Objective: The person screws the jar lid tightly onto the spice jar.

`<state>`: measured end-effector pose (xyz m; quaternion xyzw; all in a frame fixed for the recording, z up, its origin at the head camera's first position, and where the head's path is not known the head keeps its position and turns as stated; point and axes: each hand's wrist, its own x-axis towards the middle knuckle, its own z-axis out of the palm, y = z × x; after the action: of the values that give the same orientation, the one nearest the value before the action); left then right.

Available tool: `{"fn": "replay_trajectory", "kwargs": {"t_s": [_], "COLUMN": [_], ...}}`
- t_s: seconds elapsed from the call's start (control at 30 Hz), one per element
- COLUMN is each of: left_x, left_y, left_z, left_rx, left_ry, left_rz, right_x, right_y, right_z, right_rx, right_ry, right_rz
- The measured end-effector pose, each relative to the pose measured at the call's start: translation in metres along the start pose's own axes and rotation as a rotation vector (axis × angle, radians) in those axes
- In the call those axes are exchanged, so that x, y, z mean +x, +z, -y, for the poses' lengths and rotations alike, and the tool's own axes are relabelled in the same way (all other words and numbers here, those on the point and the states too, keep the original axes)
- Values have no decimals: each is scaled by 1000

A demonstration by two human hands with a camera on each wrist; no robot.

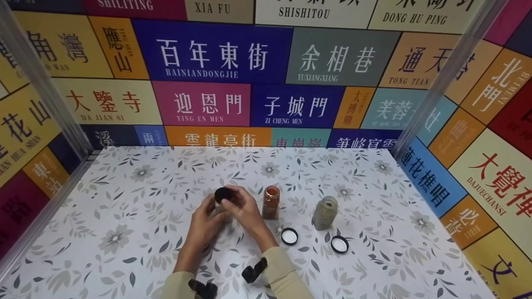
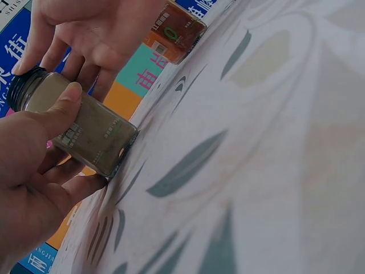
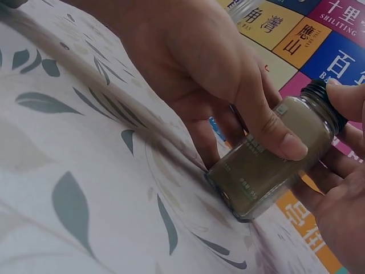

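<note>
A square glass jar of grey-brown powder stands slightly above or on the table, its black lid on top. My left hand grips the jar's body, thumb across the label side and fingers round the back and base. At the top, my right hand holds the black lid between thumb and fingers. The right wrist view shows the same jar, the left thumb lying over its front. In the head view the hands hide most of the jar.
Right of the hands stand an uncapped jar of red-brown powder and an uncapped jar of greenish powder. Two black-rimmed lids lie white side up before them. Signboard-patterned walls border the floral tabletop.
</note>
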<state>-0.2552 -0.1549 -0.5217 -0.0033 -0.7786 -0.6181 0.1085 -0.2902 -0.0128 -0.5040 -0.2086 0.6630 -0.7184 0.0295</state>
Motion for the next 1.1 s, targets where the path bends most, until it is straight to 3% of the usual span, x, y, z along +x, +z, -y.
{"fn": "replay_trajectory", "kwargs": {"t_s": [0.17,0.37,0.8,1.1], "left_x": [1,1,-1,0], "left_y": [0,2,-2,0], "left_z": [1,1,-1,-1], "left_rx": [26,40,8,17], "left_ry": [5,-13,25,7], "left_rz": [7,-5,-10,-2], "right_x": [0,0,0,1], "right_y": [1,2,-2,0], "right_z": [0,-2,0,-3], "right_rx": [-1,-27,-6,18], "right_ry": [30,2,-8,-27], "right_rz": [-28,-49,45,-5]}}
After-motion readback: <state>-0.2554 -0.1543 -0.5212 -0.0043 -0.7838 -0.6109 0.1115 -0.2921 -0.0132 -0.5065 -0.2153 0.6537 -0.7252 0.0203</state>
